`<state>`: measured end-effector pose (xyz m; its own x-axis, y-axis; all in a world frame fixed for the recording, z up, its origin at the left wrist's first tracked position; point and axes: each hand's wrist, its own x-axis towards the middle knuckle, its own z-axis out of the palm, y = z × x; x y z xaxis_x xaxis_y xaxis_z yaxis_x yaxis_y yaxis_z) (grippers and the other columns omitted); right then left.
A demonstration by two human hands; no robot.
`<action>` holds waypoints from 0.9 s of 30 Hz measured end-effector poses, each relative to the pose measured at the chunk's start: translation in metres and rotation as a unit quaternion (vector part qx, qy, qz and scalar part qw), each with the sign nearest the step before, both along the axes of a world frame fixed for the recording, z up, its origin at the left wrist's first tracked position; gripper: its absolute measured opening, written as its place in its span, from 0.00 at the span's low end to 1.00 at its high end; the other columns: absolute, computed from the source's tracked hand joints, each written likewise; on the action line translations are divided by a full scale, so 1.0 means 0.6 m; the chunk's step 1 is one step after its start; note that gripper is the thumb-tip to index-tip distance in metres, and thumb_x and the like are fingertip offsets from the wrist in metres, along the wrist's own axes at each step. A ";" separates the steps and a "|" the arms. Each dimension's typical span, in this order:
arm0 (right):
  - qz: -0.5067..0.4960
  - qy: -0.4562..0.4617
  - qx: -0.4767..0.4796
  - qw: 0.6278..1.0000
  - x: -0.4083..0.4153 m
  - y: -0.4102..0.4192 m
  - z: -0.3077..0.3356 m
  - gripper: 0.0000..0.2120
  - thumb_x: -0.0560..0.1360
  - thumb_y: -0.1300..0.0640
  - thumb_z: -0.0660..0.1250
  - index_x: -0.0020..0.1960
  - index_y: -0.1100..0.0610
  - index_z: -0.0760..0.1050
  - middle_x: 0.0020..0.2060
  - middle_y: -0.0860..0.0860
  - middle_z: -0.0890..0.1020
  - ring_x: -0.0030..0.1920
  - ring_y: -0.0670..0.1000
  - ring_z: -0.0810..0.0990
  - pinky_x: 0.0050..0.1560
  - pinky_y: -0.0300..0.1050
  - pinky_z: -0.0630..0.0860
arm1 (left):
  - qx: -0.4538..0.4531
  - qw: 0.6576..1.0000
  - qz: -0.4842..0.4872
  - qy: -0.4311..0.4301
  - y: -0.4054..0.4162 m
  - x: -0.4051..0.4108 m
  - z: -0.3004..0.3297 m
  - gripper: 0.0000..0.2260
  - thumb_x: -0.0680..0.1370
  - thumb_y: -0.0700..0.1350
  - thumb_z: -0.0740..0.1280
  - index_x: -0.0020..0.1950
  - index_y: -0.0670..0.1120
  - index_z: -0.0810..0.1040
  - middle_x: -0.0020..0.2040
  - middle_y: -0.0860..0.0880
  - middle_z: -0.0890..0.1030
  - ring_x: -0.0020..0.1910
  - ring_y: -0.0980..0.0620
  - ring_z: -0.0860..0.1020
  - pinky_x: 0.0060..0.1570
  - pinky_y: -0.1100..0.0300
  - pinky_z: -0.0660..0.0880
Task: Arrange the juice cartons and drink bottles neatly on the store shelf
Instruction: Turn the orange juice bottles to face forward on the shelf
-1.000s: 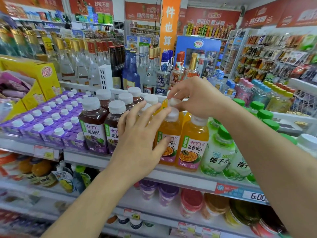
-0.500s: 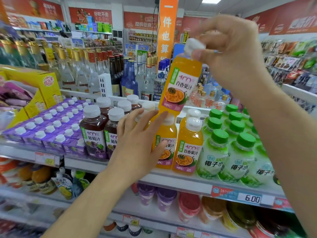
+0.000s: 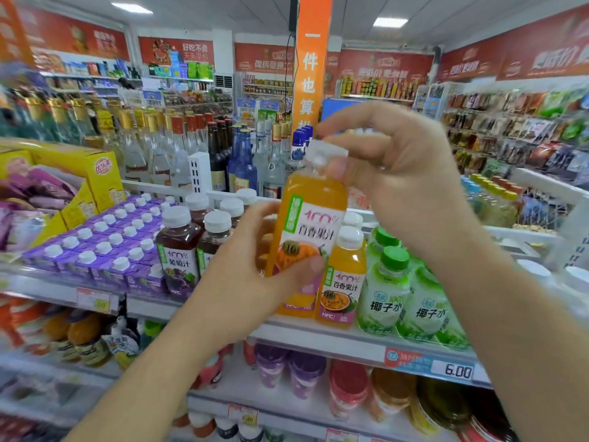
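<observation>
An orange passion-fruit juice bottle (image 3: pixel 310 218) with a white cap is held up in front of the shelf. My right hand (image 3: pixel 395 164) pinches its cap and neck from above. My left hand (image 3: pixel 251 275) wraps around its lower body, thumb on the label. On the shelf (image 3: pixel 318 338) behind stand more orange juice bottles (image 3: pixel 345 279), dark grape juice bottles (image 3: pixel 178 253) to the left, purple juice cartons (image 3: pixel 105 247) further left, and green-capped coconut water bottles (image 3: pixel 387 291) to the right.
A yellow cardboard box (image 3: pixel 79 173) sits at the far left above the cartons. Glass liquor bottles (image 3: pixel 197 148) line the back row. Cups and pouches fill the lower shelves (image 3: pixel 318 378). A price tag (image 3: pixel 455 370) reads 6.00.
My right hand lifted an orange bottle out of the row by its cap, then lowered it in front of the shelf. My left hand moved from the shelved bottles onto its lower body.
</observation>
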<state>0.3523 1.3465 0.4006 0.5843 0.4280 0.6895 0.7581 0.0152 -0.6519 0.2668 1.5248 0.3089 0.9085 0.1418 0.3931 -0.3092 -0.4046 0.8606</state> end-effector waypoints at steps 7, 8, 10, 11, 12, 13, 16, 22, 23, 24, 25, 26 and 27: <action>-0.024 0.067 -0.055 0.996 -0.019 0.009 -0.144 0.16 0.79 0.62 0.75 0.65 0.54 0.79 0.57 0.46 0.87 0.59 0.46 0.85 0.55 0.50 0.86 | -0.082 0.990 0.030 0.111 -0.007 -0.059 -0.092 0.27 0.68 0.54 0.82 0.65 0.57 0.79 0.54 0.60 0.88 0.55 0.60 0.85 0.52 0.62 0.82; -0.015 0.076 -0.057 0.995 -0.025 0.007 -0.166 0.17 0.79 0.62 0.75 0.67 0.54 0.78 0.59 0.46 0.85 0.60 0.46 0.85 0.57 0.51 0.85 | -0.110 0.985 0.032 0.126 -0.009 -0.066 -0.106 0.26 0.69 0.54 0.84 0.64 0.56 0.80 0.54 0.58 0.88 0.54 0.58 0.86 0.53 0.59 0.82; -0.009 0.080 -0.077 0.994 -0.044 -0.001 -0.211 0.23 0.79 0.59 0.76 0.71 0.53 0.74 0.64 0.46 0.82 0.65 0.47 0.82 0.63 0.51 0.82 | -0.164 0.975 0.039 0.145 -0.012 -0.075 -0.130 0.24 0.69 0.56 0.81 0.63 0.55 0.81 0.54 0.54 0.88 0.54 0.53 0.87 0.55 0.51 0.83; -0.013 0.073 -0.090 0.993 -0.054 -0.005 -0.234 0.25 0.78 0.56 0.75 0.73 0.52 0.72 0.66 0.45 0.80 0.68 0.47 0.80 0.66 0.51 0.80 | -0.189 0.970 0.044 0.150 -0.014 -0.079 -0.139 0.24 0.69 0.56 0.81 0.62 0.54 0.82 0.54 0.52 0.89 0.54 0.51 0.87 0.55 0.48 0.83; -0.013 0.072 -0.099 0.992 -0.065 -0.009 -0.256 0.27 0.77 0.54 0.74 0.74 0.51 0.72 0.68 0.45 0.78 0.70 0.48 0.78 0.67 0.52 0.79 | -0.213 0.964 0.049 0.151 -0.015 -0.082 -0.145 0.24 0.69 0.56 0.82 0.62 0.53 0.83 0.53 0.50 0.89 0.53 0.49 0.88 0.54 0.47 0.83; -0.007 0.077 -0.104 0.992 -0.075 -0.012 -0.275 0.27 0.77 0.53 0.74 0.75 0.50 0.71 0.69 0.44 0.77 0.71 0.49 0.77 0.68 0.54 0.78 | -0.233 0.959 0.055 0.153 -0.018 -0.085 -0.151 0.24 0.68 0.56 0.83 0.61 0.52 0.83 0.53 0.49 0.89 0.52 0.47 0.88 0.53 0.46 0.84; 0.022 0.122 -0.103 0.987 -0.097 -0.014 -0.316 0.31 0.78 0.51 0.74 0.78 0.44 0.68 0.74 0.41 0.74 0.75 0.50 0.74 0.72 0.56 0.74 | -0.262 0.947 0.081 0.167 -0.027 -0.092 -0.164 0.22 0.68 0.56 0.79 0.59 0.50 0.84 0.50 0.47 0.89 0.49 0.44 0.88 0.49 0.45 0.85; 0.041 0.207 -0.092 0.973 -0.109 -0.007 -0.342 0.34 0.78 0.43 0.72 0.81 0.40 0.64 0.77 0.41 0.72 0.78 0.48 0.71 0.75 0.57 0.72 | -0.304 0.930 0.098 0.182 -0.034 -0.093 -0.180 0.19 0.72 0.54 0.76 0.60 0.47 0.85 0.51 0.44 0.89 0.49 0.41 0.88 0.50 0.42 0.85; 0.038 0.212 -0.095 0.972 -0.109 -0.006 -0.342 0.34 0.78 0.42 0.72 0.81 0.40 0.64 0.76 0.41 0.73 0.77 0.48 0.72 0.74 0.57 0.73 | -0.308 0.929 0.099 0.182 -0.033 -0.093 -0.180 0.19 0.73 0.54 0.76 0.60 0.47 0.84 0.51 0.44 0.89 0.49 0.41 0.88 0.49 0.43 0.85; 0.036 0.217 -0.097 0.971 -0.109 -0.005 -0.341 0.34 0.78 0.41 0.72 0.80 0.39 0.64 0.76 0.40 0.73 0.77 0.48 0.72 0.73 0.57 0.74 | -0.309 0.928 0.100 0.182 -0.032 -0.093 -0.180 0.18 0.73 0.54 0.76 0.60 0.47 0.84 0.51 0.44 0.89 0.49 0.41 0.88 0.49 0.43 0.85; 0.031 0.222 -0.098 0.970 -0.110 -0.005 -0.341 0.33 0.77 0.40 0.72 0.80 0.39 0.64 0.75 0.40 0.74 0.76 0.47 0.73 0.73 0.56 0.74 | -0.309 0.928 0.101 0.180 -0.032 -0.093 -0.180 0.18 0.74 0.54 0.75 0.60 0.47 0.84 0.51 0.44 0.89 0.49 0.42 0.88 0.49 0.43 0.85; 0.028 0.232 -0.098 0.967 -0.111 -0.004 -0.341 0.33 0.77 0.38 0.72 0.79 0.38 0.65 0.74 0.40 0.75 0.75 0.47 0.74 0.72 0.56 0.75 | -0.309 0.929 0.101 0.178 -0.031 -0.094 -0.180 0.18 0.74 0.54 0.75 0.60 0.47 0.84 0.50 0.44 0.89 0.48 0.42 0.88 0.49 0.43 0.85; 0.023 0.246 -0.094 0.964 -0.114 -0.003 -0.341 0.33 0.76 0.36 0.72 0.78 0.38 0.66 0.73 0.40 0.76 0.74 0.47 0.75 0.70 0.56 0.77 | -0.309 0.930 0.101 0.174 -0.030 -0.095 -0.179 0.18 0.74 0.55 0.75 0.61 0.47 0.84 0.50 0.45 0.89 0.48 0.42 0.88 0.49 0.44 0.85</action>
